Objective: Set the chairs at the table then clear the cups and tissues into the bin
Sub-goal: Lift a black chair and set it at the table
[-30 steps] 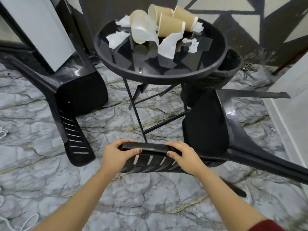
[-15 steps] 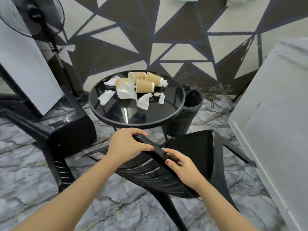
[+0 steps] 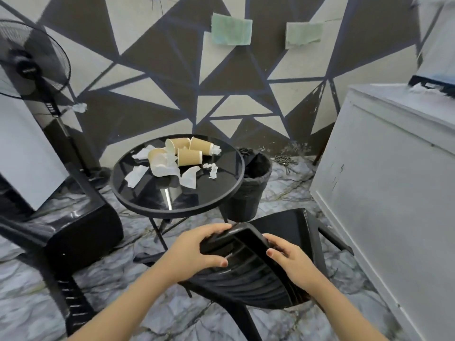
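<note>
A black plastic chair (image 3: 253, 274) is tilted in front of me, its backrest top toward me. My left hand (image 3: 197, 247) grips the left end of that backrest top and my right hand (image 3: 293, 263) grips its right side. Beyond it stands a round black glass table (image 3: 152, 205) with several tan paper cups (image 3: 189, 156) lying on their sides among crumpled white tissues (image 3: 136, 175). A black bin (image 3: 248, 193) stands just right of the table. A second black chair (image 3: 81, 239) lies tipped over on the left.
A black standing fan (image 3: 32, 62) is at the far left by a white panel. A white cabinet (image 3: 384, 183) fills the right side, close to the chair I hold. The floor is grey marble; a patterned wall is behind the table.
The chair came up from lying on the floor to a tilted, nearly upright pose in both hands. My view rose and pulled back from the table.
</note>
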Demonstrator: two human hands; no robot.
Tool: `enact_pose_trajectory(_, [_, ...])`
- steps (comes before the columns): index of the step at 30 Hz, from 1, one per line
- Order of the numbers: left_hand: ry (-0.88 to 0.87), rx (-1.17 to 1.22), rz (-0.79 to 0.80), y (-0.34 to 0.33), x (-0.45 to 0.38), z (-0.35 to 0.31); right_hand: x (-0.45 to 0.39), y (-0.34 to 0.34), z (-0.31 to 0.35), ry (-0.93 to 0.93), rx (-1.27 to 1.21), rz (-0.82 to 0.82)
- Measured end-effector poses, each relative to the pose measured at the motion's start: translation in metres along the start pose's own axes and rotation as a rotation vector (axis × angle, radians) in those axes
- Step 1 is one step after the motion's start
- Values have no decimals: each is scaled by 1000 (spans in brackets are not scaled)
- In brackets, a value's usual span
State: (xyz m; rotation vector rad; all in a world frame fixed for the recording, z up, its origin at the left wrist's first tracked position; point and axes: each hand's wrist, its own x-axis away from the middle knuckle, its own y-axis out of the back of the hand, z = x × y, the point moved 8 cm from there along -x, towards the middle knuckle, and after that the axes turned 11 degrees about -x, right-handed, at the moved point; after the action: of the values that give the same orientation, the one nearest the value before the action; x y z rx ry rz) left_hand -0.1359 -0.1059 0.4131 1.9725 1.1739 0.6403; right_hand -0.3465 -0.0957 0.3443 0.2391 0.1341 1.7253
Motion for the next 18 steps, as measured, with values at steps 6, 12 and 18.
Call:
enact_pose_trajectory(6, [49, 117, -33, -6, 31, 25, 40, 51, 15, 13, -117, -81])
enact_pose_trajectory(12, [-40, 123, -117, -36, 18, -30, 51, 77, 60, 126, 8, -155])
enact_pose_trajectory(18, [-148, 120, -142, -56, 9, -80, 74, 120, 60, 146, 68, -287])
